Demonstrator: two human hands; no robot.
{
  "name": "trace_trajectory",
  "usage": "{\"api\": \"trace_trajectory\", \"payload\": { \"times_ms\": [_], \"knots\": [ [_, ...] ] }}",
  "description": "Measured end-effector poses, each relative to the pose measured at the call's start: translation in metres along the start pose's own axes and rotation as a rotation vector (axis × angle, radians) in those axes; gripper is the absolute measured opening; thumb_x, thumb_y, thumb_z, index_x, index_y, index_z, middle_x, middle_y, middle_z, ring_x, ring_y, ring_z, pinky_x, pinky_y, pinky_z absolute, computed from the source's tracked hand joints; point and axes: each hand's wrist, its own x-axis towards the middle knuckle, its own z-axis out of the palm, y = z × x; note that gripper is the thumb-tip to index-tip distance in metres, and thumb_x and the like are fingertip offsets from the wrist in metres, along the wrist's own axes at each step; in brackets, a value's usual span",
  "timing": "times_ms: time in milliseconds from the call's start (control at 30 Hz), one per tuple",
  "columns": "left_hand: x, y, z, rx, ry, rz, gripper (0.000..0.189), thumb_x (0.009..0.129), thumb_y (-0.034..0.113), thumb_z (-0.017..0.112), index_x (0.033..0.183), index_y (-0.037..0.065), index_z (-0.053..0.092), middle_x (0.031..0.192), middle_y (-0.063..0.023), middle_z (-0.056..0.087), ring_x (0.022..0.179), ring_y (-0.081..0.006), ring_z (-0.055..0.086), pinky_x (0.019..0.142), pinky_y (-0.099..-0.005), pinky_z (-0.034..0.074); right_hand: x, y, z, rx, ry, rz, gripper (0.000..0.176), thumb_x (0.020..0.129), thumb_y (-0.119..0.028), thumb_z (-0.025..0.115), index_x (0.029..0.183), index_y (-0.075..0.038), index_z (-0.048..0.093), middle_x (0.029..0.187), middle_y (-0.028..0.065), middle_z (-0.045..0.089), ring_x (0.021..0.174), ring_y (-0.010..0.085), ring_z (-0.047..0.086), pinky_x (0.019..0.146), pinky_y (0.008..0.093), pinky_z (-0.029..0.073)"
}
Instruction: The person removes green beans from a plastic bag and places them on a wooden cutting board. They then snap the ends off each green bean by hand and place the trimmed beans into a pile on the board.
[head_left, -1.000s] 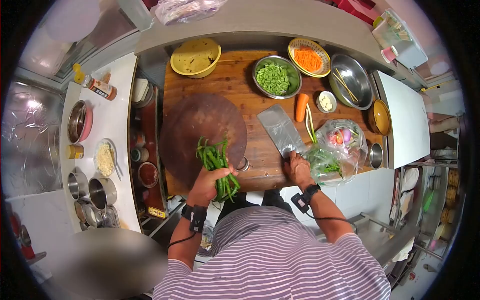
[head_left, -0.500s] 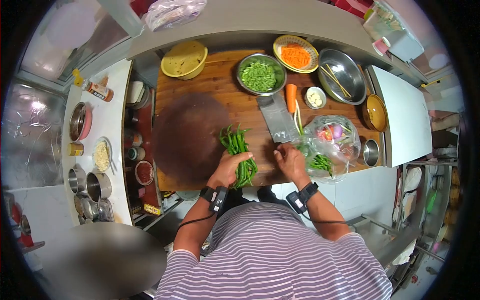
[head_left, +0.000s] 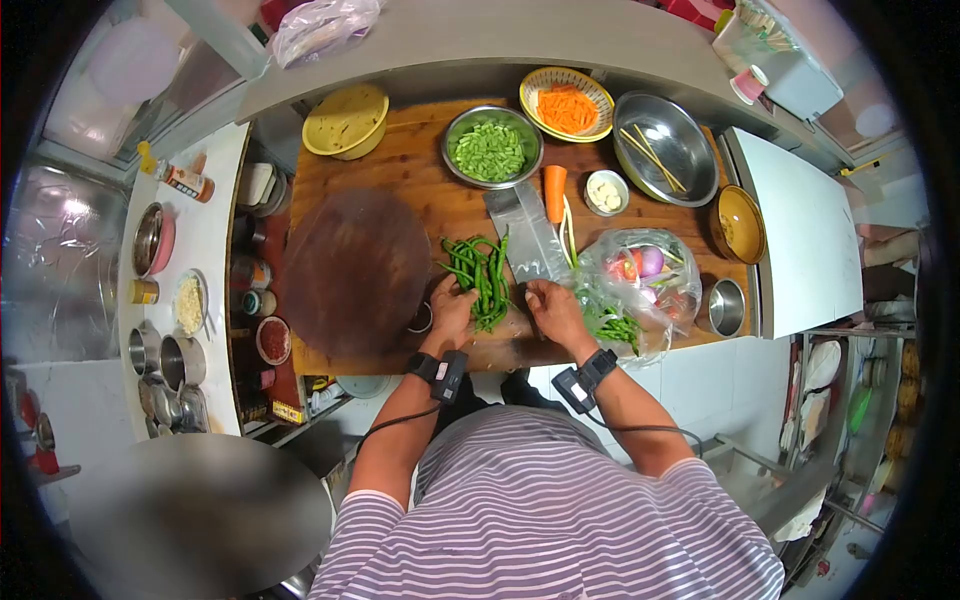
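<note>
Long green chilies (head_left: 488, 280) lie in a loose bunch on the wooden table, beside the round dark chopping board (head_left: 355, 270). My left hand (head_left: 452, 312) is at the bunch's near left side, thumb and fingers apart, with the fingertips close against the chilies. To the right of the bunch, my right hand (head_left: 558, 315) has its fingers curled at the near end of a wide-bladed cleaver (head_left: 522, 232). The blade lies flat and points away from me; the hand hides most of the handle. A plastic bag (head_left: 625, 270) of vegetables sits just right of that hand.
Along the back stand a yellow basin (head_left: 345, 122), a steel bowl of chopped greens (head_left: 538, 150), a basket of carrot strips (head_left: 605, 95) and a large steel bowl (head_left: 690, 150) with chopsticks. A carrot (head_left: 555, 195) and a small bowl of garlic (head_left: 605, 193) lie nearer.
My left hand has put the chilies down on the table and loosened its grip; they are spread out more. The right hand stays by the cleaver. The view has shifted slightly.
</note>
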Motion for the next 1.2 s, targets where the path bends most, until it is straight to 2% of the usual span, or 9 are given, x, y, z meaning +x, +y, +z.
{"api": "trace_trajectory", "payload": {
  "times_ms": [200,300,500,567,633,733,867,1100,1200],
  "knots": [
    [-0.001,-0.033,-0.044,0.501,0.237,0.254,0.044,0.084,-0.006,0.063,0.128,-0.002,0.056,0.119,-0.0110,0.061,0.107,-0.0197,0.059,0.091,-0.0313,0.048,0.019,-0.014,0.024,-0.015,0.028,-0.143,0.021,0.088,-0.015,0.063,0.101,0.000,0.069,0.088,0.0198,0.070,0.082,0.0334,0.069,0.075,0.0393,0.054],
    [-0.017,-0.039,-0.048,0.604,0.245,0.364,0.042,0.080,-0.006,0.068,0.121,-0.006,0.059,0.110,-0.0105,0.065,0.098,-0.0191,0.062,0.087,-0.0300,0.049,0.030,-0.022,0.038,0.009,0.012,-0.025,0.020,0.088,-0.017,0.064,0.094,0.000,0.070,0.084,0.0184,0.071,0.079,0.0338,0.069,0.074,0.0397,0.054],
    [-0.032,-0.033,-0.062,0.517,0.072,0.308,0.036,0.080,-0.003,0.067,0.117,-0.002,0.064,0.107,-0.0099,0.068,0.097,-0.0189,0.063,0.087,-0.0308,0.050,0.046,-0.036,0.058,-0.224,0.001,0.134,0.031,0.082,-0.032,0.071,0.090,-0.002,0.071,0.081,0.0189,0.070,0.079,0.0338,0.069,0.073,0.0405,0.054],
    [-0.039,-0.028,-0.067,0.496,0.052,0.294,0.029,0.083,-0.006,0.064,0.112,-0.001,0.066,0.106,-0.0076,0.068,0.096,-0.0164,0.063,0.088,-0.0303,0.050,0.051,-0.024,0.071,-0.355,-0.133,0.177,0.037,0.077,-0.041,0.073,0.094,-0.008,0.074,0.088,0.0181,0.071,0.090,0.0347,0.068,0.083,0.0418,0.052],
    [-0.045,-0.024,-0.074,0.488,0.048,0.293,0.027,0.084,-0.005,0.064,0.111,-0.002,0.067,0.104,-0.0073,0.068,0.094,-0.0157,0.063,0.086,-0.0300,0.050,0.048,-0.030,0.067,-0.375,-0.096,0.108,0.035,0.077,-0.035,0.075,0.094,-0.004,0.073,0.082,0.0176,0.071,0.080,0.0291,0.070,0.072,0.0383,0.055],
    [-0.046,-0.019,-0.088,0.501,0.037,0.294,0.024,0.085,-0.002,0.065,0.109,-0.002,0.068,0.100,-0.0070,0.069,0.091,-0.0146,0.063,0.084,-0.0294,0.051,0.042,-0.029,0.060,0.329,-0.055,0.480,0.025,0.080,-0.019,0.074,0.089,0.002,0.067,0.070,0.0079,0.063,0.057,0.0123,0.060,0.044,0.0262,0.046],
    [-0.045,-0.014,-0.095,0.448,0.001,0.221,0.029,0.084,0.002,0.066,0.113,0.000,0.067,0.100,-0.0071,0.070,0.091,-0.0153,0.065,0.083,-0.0276,0.051,0.024,-0.063,0.032,0.738,-0.066,0.520,0.018,0.090,-0.013,0.065,0.085,-0.009,0.049,0.067,-0.0015,0.052,0.051,0.0081,0.050,0.041,0.0230,0.039],
    [-0.063,0.020,-0.072,0.282,-0.279,0.251,0.037,0.087,0.005,0.068,0.123,-0.002,0.061,0.106,-0.0084,0.069,0.095,-0.0142,0.064,0.086,-0.0280,0.050,0.005,-0.078,0.029,0.892,-0.009,0.397,0.010,0.091,-0.009,0.063,0.093,-0.006,0.054,0.071,-0.0007,0.054,0.054,0.0083,0.051,0.046,0.0219,0.043],
    [-0.066,0.041,-0.072,0.555,-0.220,0.306,0.038,0.088,0.007,0.066,0.124,0.000,0.061,0.107,-0.0075,0.069,0.097,-0.0130,0.063,0.085,-0.0278,0.050,0.001,-0.082,0.024,0.665,-0.050,0.201,0.009,0.090,-0.006,0.059,0.098,-0.005,0.057,0.076,-0.0012,0.057,0.058,0.0089,0.053,0.051,0.0229,0.045]
  ]
}}
